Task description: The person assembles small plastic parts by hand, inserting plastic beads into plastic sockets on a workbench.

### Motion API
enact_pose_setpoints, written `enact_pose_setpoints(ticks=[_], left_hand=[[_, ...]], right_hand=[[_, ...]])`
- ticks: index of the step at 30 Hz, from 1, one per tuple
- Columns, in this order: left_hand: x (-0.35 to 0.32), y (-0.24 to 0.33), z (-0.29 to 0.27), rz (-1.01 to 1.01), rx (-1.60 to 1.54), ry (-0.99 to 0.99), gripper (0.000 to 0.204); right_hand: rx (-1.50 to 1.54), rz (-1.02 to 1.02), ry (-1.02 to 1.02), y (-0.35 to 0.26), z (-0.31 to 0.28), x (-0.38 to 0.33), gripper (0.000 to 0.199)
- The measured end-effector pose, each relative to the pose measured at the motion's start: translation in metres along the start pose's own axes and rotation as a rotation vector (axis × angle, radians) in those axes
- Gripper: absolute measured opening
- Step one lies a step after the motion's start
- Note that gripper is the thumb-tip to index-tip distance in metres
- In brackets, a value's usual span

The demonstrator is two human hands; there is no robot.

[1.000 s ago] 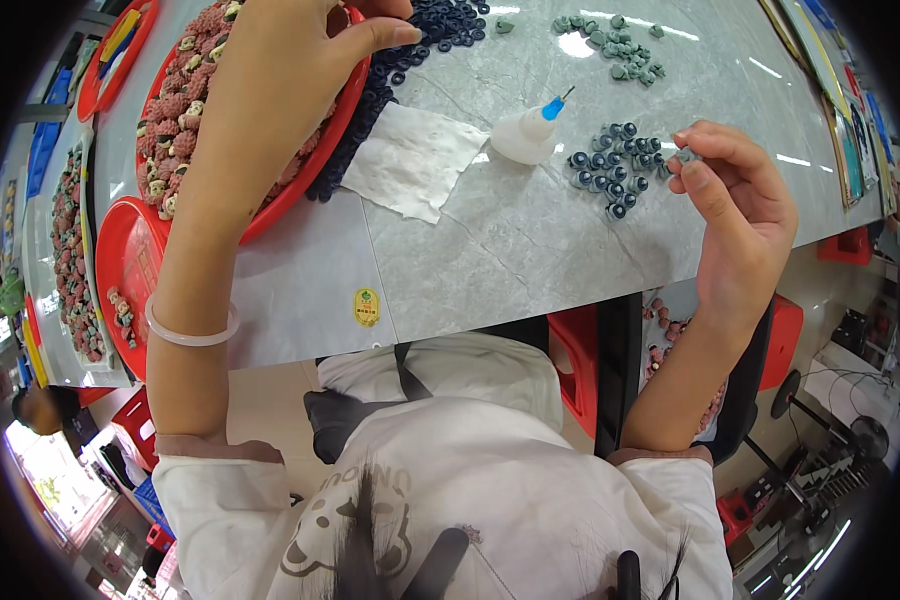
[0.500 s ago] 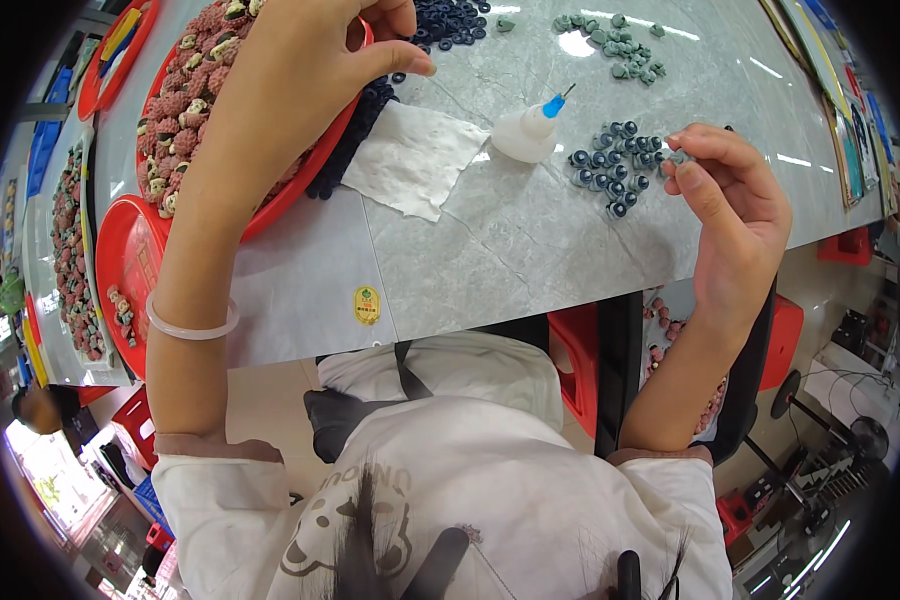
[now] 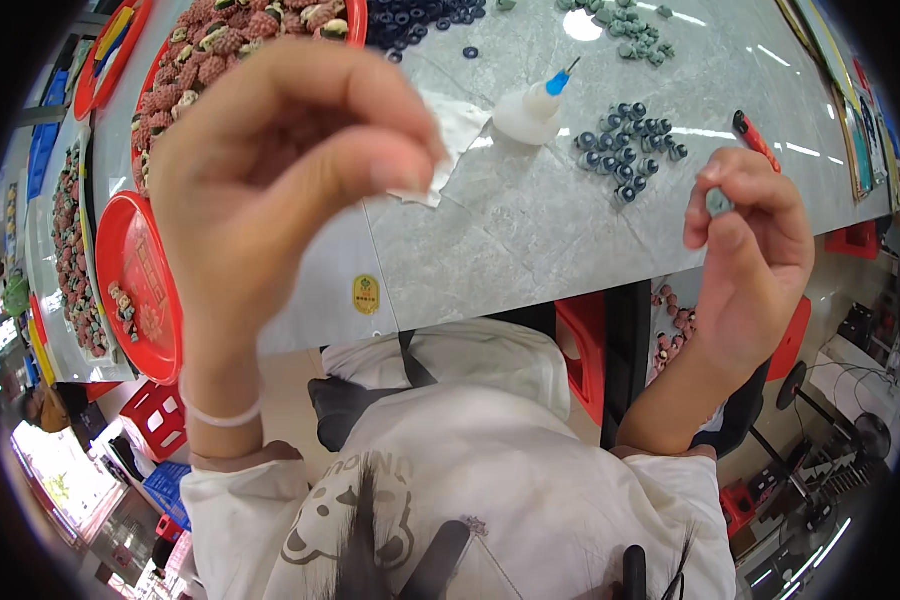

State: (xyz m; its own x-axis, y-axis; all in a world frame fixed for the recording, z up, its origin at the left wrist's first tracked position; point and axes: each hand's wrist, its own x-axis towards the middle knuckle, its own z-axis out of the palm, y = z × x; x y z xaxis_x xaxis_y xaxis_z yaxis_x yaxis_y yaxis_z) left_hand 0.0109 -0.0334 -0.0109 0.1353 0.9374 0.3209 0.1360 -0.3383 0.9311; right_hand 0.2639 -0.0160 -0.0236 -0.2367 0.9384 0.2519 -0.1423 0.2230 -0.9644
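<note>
My right hand [image 3: 755,245] is raised at the table's right, pinching a small grey-green piece [image 3: 718,203] between thumb and fingers. My left hand [image 3: 290,190], smeared by motion, is above the table's left part, thumb and forefinger brought together; anything between them is hidden. Left of my right hand stand several grey-green pieces topped with dark rings [image 3: 625,150]. A white squeeze bottle [image 3: 526,117] with a blue needle tip stands beside them. A white cloth [image 3: 460,125] lies left of the bottle, partly covered by my left hand.
Loose dark blue rings [image 3: 420,18] and bare grey-green pieces [image 3: 635,35] lie at the back. A red tray [image 3: 356,22] of pink figures is behind my left hand, with a red dish [image 3: 130,225] nearer. A red-handled tool [image 3: 756,140] lies at right.
My left hand has come back toward me from the dark rings. My right hand has moved slightly right and nearer with its piece, uncovering the red-handled tool.
</note>
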Motion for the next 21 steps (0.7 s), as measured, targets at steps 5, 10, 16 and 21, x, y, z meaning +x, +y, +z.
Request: enact_pose_setpoints(ticks=[5,10,16,21], left_hand=[[-0.033,0.005,0.025,0.004,-0.168,0.121,0.025],[-0.044,0.005,0.042,-0.016,-0.244,0.184,0.020],[-0.050,0.002,0.048,0.003,-0.288,0.218,0.023],[-0.051,0.007,0.050,-0.128,-0.201,0.260,0.035]], right_hand=[[0.166,-0.026,-0.252,-0.001,0.038,-0.010,0.019],[0.235,0.028,-0.230,0.002,0.070,-0.017,0.024],[0.143,-0.087,-0.158,0.001,0.072,-0.021,0.026],[0.088,-0.122,-0.137,0.003,0.071,-0.023,0.025]])
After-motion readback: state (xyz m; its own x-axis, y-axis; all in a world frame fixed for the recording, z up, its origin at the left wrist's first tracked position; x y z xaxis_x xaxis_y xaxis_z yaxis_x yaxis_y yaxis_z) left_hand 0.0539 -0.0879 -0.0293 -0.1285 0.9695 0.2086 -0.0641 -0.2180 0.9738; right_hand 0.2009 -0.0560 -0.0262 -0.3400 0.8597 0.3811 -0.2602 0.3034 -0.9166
